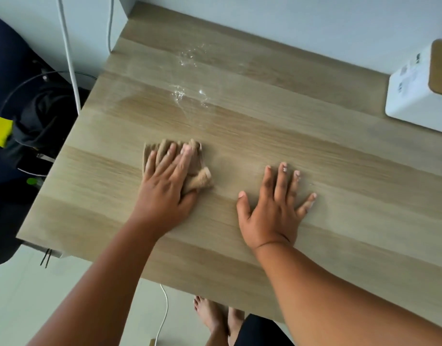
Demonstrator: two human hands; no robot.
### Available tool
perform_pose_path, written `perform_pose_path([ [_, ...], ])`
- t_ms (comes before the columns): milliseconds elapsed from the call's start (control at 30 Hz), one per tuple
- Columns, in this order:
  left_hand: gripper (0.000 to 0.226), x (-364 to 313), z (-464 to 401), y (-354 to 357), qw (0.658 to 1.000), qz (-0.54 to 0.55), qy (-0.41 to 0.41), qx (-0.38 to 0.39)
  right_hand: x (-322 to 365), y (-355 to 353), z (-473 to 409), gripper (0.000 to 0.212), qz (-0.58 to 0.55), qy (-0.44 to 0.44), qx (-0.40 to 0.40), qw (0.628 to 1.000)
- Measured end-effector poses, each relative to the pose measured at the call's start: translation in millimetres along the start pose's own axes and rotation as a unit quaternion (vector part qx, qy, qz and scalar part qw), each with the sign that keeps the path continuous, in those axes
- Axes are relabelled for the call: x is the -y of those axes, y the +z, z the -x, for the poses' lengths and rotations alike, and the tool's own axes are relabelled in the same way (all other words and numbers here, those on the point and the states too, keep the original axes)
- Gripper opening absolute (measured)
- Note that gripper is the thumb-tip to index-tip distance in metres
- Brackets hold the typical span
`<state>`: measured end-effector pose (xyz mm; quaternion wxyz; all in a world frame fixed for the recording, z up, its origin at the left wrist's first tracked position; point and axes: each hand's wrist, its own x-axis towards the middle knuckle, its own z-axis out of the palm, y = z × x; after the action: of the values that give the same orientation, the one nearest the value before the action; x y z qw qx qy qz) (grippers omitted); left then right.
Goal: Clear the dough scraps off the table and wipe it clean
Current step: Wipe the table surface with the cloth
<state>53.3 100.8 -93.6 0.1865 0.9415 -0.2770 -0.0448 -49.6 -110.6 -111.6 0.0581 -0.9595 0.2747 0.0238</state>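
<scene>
Cloth (187, 168) lies under our flat left hand (165, 188) to scrub toward the flour streaks (187, 93) beyond it, while our spread right hand (272, 211) steadies us beside it on the table (340, 156).

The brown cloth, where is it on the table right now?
In the head view, the brown cloth lies left of centre on the table, pressed flat under the left hand, with white residue beyond it.

Looks like a room in a home: wood-grain counter (265, 136) pushed against a plain white wall (290, 18), pale tiled floor (40, 295) with bare feet (210, 313) on it, white cables (67, 53) trailing down, a small white appliance (415, 96) at the counter's far right.
</scene>
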Motion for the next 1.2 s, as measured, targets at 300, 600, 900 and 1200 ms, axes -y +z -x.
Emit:
perform_pose_path([
  [300, 0.101, 8.2, -52.6, 3.9, 0.981, -0.077, -0.174, 0.033, -1.0, -2.8, 1.1, 0.085, -0.012, -0.005, 0.001, 1.000],
  [600, 0.084, -15.2, -90.2, 7.6, 0.994, -0.014, -0.099, 0.032, -3.4, 0.5, 0.1, 0.085, -0.016, -0.010, 0.004, 1.000],
  [900, 0.074, -23.6, 6.2, -0.4, 0.998, -0.013, -0.043, 0.048, -2.5, -1.6, 0.5, 0.087, -0.038, -0.007, 0.009, 0.999],
  [1200, 0.089, 1.9, -41.8, 0.2, 0.992, -0.076, -0.093, 0.031, -3.8, 1.5, 0.5, 0.087, -0.052, -0.010, -0.015, 0.998],
])
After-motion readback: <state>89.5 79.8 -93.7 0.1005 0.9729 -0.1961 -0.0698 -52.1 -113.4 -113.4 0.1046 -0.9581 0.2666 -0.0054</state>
